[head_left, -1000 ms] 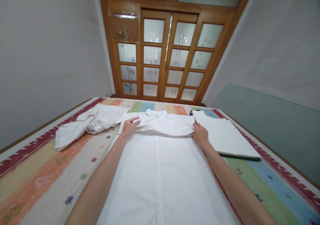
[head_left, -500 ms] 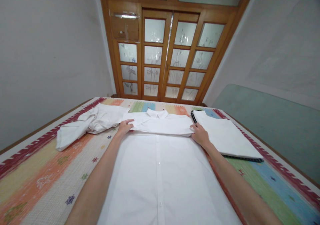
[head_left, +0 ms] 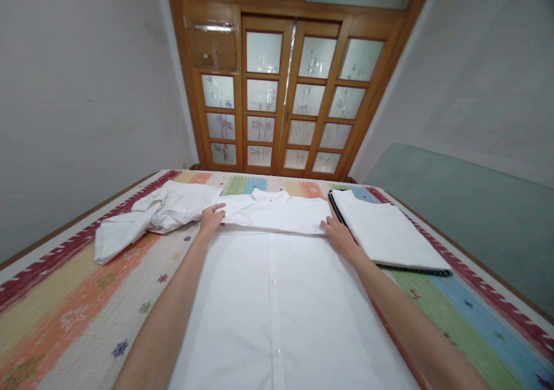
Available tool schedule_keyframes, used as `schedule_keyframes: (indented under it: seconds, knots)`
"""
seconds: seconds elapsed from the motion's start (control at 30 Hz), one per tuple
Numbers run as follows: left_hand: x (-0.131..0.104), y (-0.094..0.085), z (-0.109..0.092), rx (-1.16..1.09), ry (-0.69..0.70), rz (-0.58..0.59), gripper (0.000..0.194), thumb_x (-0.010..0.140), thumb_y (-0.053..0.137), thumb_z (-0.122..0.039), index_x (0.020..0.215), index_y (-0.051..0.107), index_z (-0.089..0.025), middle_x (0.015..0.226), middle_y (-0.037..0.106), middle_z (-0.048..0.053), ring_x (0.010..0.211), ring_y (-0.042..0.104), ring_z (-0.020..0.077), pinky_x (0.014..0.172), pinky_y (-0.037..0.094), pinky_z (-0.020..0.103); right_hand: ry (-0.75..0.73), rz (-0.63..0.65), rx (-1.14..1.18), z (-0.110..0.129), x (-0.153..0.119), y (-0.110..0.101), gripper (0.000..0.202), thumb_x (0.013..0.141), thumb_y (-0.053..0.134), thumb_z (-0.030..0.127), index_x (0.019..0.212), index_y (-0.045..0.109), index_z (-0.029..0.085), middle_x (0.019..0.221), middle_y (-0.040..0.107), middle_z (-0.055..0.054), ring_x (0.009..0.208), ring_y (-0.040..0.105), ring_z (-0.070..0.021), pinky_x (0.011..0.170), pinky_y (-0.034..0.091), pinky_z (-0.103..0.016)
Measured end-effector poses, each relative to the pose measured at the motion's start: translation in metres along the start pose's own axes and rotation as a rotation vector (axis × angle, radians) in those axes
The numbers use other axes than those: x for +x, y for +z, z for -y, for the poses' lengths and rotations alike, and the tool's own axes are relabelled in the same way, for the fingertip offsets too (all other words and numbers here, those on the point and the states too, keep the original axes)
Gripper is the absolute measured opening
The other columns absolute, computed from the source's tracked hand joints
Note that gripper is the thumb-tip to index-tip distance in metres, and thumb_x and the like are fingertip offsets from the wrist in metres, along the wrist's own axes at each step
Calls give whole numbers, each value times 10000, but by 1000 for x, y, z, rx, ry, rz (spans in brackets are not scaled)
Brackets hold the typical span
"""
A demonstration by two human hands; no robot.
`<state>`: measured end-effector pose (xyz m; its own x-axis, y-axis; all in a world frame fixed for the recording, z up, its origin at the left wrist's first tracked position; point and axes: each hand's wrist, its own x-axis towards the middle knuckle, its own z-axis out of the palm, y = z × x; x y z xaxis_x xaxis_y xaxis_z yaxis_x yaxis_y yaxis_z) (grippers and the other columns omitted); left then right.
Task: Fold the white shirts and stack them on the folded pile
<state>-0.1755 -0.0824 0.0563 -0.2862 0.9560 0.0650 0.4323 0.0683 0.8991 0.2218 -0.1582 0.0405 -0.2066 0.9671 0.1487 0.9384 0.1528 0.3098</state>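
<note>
A white button-up shirt (head_left: pixel 277 297) lies front up on the patterned cover, its collar at the far end and its button line running toward me. One white sleeve is laid across the chest just below the collar. My left hand (head_left: pixel 212 220) pinches the cloth at the left shoulder side of that band. At its right end, my right hand (head_left: pixel 340 237) has its fingers closed on the sleeve's edge. The other sleeve (head_left: pixel 125 228) stretches out to the left, crumpled and bent.
Folded white clothing (head_left: pixel 393 234) on top of a dark striped piece lies right of the shirt. The bright patterned cover (head_left: pixel 160 297) spreads beneath everything. Beyond the far edge stand wooden doors (head_left: pixel 283 119) with glass panes, with walls on both sides.
My right hand has shifted slightly left along the sleeve's end. My left hand has moved a little left and up, still on the cloth. The view has shifted slightly.
</note>
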Motion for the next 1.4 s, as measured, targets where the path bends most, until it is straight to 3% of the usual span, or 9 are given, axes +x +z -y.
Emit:
schedule_keyframes:
  seconds: [0.17,0.27,0.37,0.6,0.73,0.87,1.07,1.23,1.4]
  knots:
    - [0,1,7,218,26,10,389,660,551,-121,1008,726,-114,577,648,24,575,620,179,631,514,273,-6,144,156,-5,8,-4,330,723,559,80,1023,681,145,1112,628,-145,1051,565,-272,957,382,-357]
    - [-4,8,11,330,87,-42,351,713,540,-151,1013,719,-120,773,715,88,805,665,239,798,498,324,66,158,241,-10,24,-7,258,815,495,164,942,720,173,1063,680,-108,999,615,-239,898,430,-317]
    - [-9,15,16,424,143,-100,346,762,500,-165,1045,696,-124,959,710,134,954,641,270,877,465,354,127,77,263,-17,46,-8,331,877,410,165,1030,702,138,1115,670,-126,1065,595,-234,936,416,-313]
    - [-11,21,25,528,213,-154,303,799,461,-169,1021,667,-152,1048,670,123,981,621,244,878,454,326,108,-41,276,-9,94,-1,357,896,450,191,1210,600,112,1260,598,-130,1241,471,-221,1066,305,-322]
    - [-10,22,27,538,220,-162,282,802,467,-171,1007,661,-160,1043,668,105,960,623,234,864,452,311,113,-2,264,8,108,13,377,950,379,248,1233,573,91,1259,595,-147,1199,514,-215,1004,359,-290]
    - [-9,22,28,534,221,-169,274,803,473,-175,1004,660,-168,1031,671,89,948,624,229,863,450,305,204,48,220,11,107,28,404,966,326,277,1201,574,61,1225,597,-196,1165,540,-253,966,381,-350]
    - [-8,23,28,524,224,-174,278,802,466,-164,1001,662,-165,1029,670,95,955,623,225,861,452,302,304,121,163,-7,109,30,424,958,302,279,1211,574,76,1269,556,-226,1166,524,-296,941,375,-442]
    - [-7,24,29,501,217,-186,278,800,471,-171,1000,665,-166,1024,672,96,939,627,225,853,457,308,235,164,136,-32,122,21,377,906,450,324,1167,617,110,1293,550,-172,1215,448,-318,960,333,-443]
    - [-8,23,28,474,208,-200,280,794,473,-166,990,672,-156,1013,679,100,941,629,227,860,459,308,142,218,133,-56,129,13,361,872,548,364,1159,633,162,1183,626,-121,1156,484,-305,931,362,-401]
